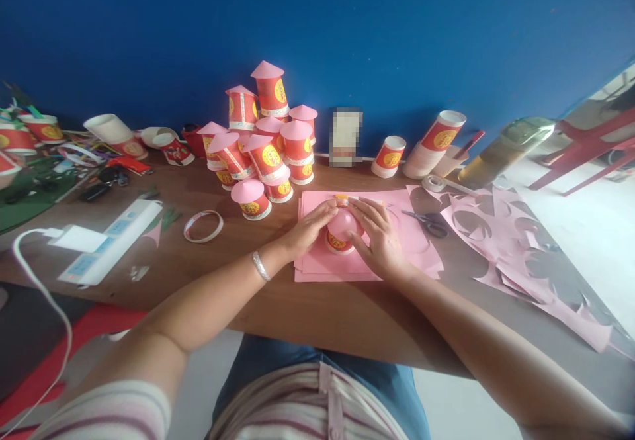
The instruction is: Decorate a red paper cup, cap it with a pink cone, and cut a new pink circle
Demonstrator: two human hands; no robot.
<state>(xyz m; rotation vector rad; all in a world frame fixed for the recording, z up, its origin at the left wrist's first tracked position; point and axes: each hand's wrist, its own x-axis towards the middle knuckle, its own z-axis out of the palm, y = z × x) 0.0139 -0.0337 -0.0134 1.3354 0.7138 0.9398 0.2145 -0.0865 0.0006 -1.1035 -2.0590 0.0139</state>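
Between my hands a red paper cup with a gold emblem stands on a stack of pink paper sheets. A pink paper cone sits on top of it like a roof. My left hand curves around the cone's left side, its fingertips at the far edge. From the right, my right hand presses on the cone, thumb on the near side and fingers stretched over the far side. Behind my fingertips lies a small yellow-and-white item, partly hidden. Black scissors rest on the sheets to the right.
Several finished cups with pink cone roofs are stacked at the back left. A white power strip and a cut cup ring lie left. Pink paper scraps, a tape roll, stacked cups and a bottle are right.
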